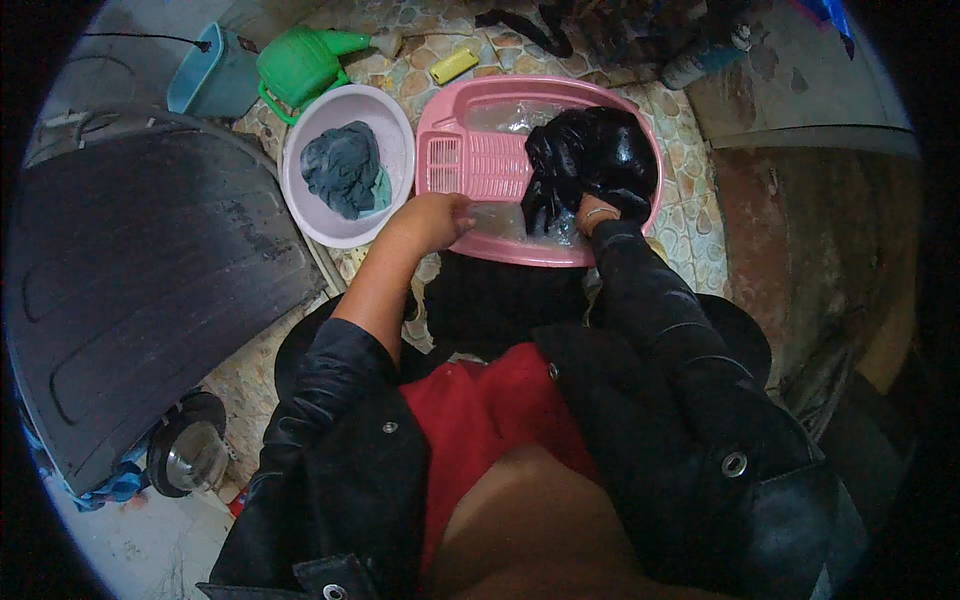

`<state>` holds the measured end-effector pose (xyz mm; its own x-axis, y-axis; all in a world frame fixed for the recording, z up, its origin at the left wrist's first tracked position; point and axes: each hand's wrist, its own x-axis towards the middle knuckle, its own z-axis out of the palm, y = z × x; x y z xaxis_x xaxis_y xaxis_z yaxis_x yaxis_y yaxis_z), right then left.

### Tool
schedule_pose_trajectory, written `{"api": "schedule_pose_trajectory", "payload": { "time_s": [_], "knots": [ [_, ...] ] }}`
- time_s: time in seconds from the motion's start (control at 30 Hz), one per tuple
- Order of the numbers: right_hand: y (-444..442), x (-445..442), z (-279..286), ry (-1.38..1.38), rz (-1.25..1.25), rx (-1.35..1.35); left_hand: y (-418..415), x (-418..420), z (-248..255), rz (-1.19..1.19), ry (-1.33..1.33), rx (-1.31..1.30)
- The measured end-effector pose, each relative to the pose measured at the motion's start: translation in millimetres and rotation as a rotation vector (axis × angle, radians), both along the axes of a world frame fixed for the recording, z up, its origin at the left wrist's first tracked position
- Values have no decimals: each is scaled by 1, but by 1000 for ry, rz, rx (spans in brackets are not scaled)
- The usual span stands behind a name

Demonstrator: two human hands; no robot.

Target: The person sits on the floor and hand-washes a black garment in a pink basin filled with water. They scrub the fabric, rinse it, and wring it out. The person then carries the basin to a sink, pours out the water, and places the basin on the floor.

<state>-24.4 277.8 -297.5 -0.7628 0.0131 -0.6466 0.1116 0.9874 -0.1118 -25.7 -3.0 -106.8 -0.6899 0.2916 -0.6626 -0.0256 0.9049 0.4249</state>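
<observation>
A pink plastic washtub with a built-in ribbed washboard lies before me, holding cloudy water. My left hand is over the tub's near left rim, its fingers bent inward past the edge. Into a wet black garment, bunched at the tub's right side, reaches my right hand; the cloth hides its fingers. A thin bracelet circles that wrist. Left of the tub, a pale lilac basin holds a crumpled dark grey-blue cloth and a bit of light green fabric.
Behind the basin stand a green plastic watering can and a light blue bin. A yellow object lies on the stone-patterned floor beyond the tub. A large dark panel fills the left; a bottle is at back right.
</observation>
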Motion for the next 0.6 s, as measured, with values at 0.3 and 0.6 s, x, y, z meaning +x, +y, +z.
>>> {"api": "schedule_pose_trajectory", "payload": {
  "time_s": [0.3,0.6],
  "knots": [
    [3,-22,-51,-203,539,-122,3,0,-7,-36,27,-11],
    [-35,-84,167,58,-174,-580,13,-6,17,-72,118,76]
  ]
}}
